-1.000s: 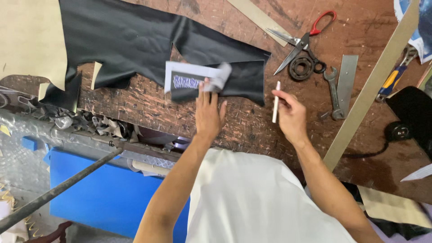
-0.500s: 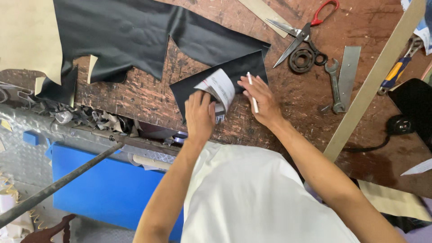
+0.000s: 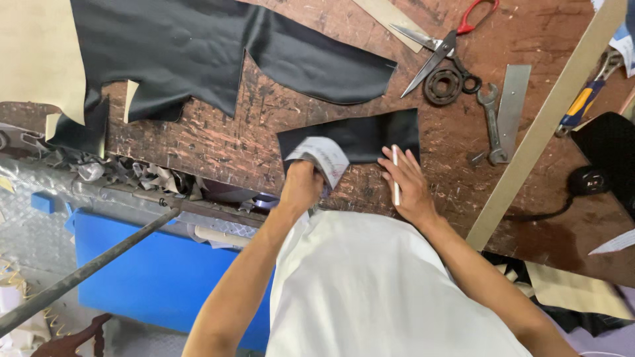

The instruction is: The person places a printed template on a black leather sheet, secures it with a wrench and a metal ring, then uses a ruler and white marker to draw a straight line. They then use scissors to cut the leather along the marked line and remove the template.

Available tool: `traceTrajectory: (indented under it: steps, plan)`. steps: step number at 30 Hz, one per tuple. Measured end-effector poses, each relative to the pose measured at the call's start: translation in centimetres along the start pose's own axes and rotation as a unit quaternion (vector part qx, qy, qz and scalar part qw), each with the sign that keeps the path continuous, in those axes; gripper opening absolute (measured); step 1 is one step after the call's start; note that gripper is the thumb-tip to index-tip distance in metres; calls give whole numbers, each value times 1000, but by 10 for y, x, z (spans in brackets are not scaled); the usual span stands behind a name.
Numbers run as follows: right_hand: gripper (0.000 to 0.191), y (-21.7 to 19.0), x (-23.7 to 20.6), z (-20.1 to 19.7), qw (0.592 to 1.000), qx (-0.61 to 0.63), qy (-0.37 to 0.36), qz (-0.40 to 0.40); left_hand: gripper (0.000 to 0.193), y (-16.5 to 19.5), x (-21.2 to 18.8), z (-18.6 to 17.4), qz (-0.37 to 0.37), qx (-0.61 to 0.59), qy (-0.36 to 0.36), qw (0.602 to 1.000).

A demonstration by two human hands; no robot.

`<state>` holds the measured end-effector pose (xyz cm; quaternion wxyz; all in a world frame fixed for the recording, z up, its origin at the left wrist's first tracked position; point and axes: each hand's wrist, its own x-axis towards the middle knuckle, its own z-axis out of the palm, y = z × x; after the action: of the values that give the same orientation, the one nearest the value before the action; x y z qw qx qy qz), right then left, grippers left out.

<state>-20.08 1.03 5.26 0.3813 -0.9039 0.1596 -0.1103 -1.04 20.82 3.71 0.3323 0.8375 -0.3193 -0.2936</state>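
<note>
A small black leather piece (image 3: 360,137) lies on the worn wooden table (image 3: 264,119), separate from the big black leather sheet (image 3: 198,53). My left hand (image 3: 301,186) grips a white card template (image 3: 324,157) bent over the piece's lower left corner. Resting by the piece's lower right edge, my right hand (image 3: 407,185) presses on the table with a thin white marking pen (image 3: 395,175) between its fingers.
Red-handled scissors (image 3: 440,46), a round bearing (image 3: 442,86), a wrench (image 3: 491,122) and a metal plate (image 3: 512,106) lie at the upper right. A long wooden strip (image 3: 549,119) runs diagonally at right. Leather scraps (image 3: 132,175) pile along the table's left front edge above a blue bin (image 3: 152,277).
The small black piece has come away from the big sheet and sits lower on the table. My right hand moved left onto its edge; the left hand bent the card.
</note>
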Motion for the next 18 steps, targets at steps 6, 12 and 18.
traceTrajectory:
  steps: [6,12,18]
  plan:
    - [29,1,-25,-21,999,5,11,36,30,28,68,-61,208,122,121,963]
    - [27,-15,-15,-30,995,42,76,46,36,41,108,-103,173,275,157,933]
    - [17,-37,10,-26,982,133,105,78,38,47,46,-37,150,186,115,964]
